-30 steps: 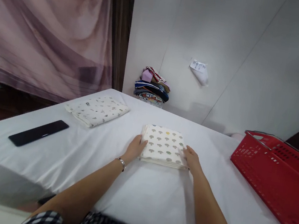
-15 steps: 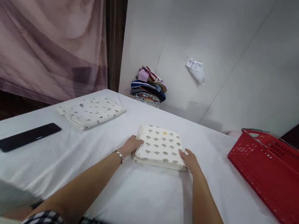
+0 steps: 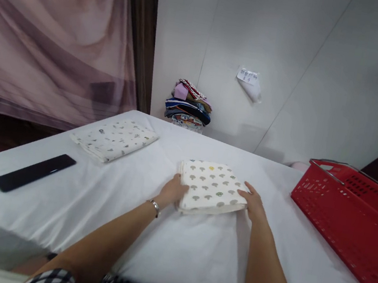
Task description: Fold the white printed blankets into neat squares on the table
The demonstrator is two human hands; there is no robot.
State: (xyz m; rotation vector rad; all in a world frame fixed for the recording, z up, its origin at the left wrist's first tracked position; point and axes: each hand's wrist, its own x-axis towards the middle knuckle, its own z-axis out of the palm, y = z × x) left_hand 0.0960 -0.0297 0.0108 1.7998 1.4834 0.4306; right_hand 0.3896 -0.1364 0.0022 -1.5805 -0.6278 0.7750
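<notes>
A folded white cloth (image 3: 211, 186) with a grey mushroom print lies in front of me, its right side tilted a little upward. My left hand (image 3: 174, 191) grips its left edge, thumb on top and fingers underneath or behind, out of sight. At the opposite edge my right hand (image 3: 250, 201) holds the cloth the same way, thumb over the top. A second folded white cloth (image 3: 118, 139) with small dark prints lies farther left, apart from both hands.
The table (image 3: 99, 203) has a white cover. A black phone-like slab (image 3: 35, 172) lies at left, a red plastic basket (image 3: 346, 221) stands at right. Behind the far edge is a stack of folded fabrics (image 3: 189, 105). A pink curtain (image 3: 48, 31) hangs at left.
The mushroom-print cloth has shifted slightly right between my hands and turned a little, its right side now raised. Both hands moved right with it.
</notes>
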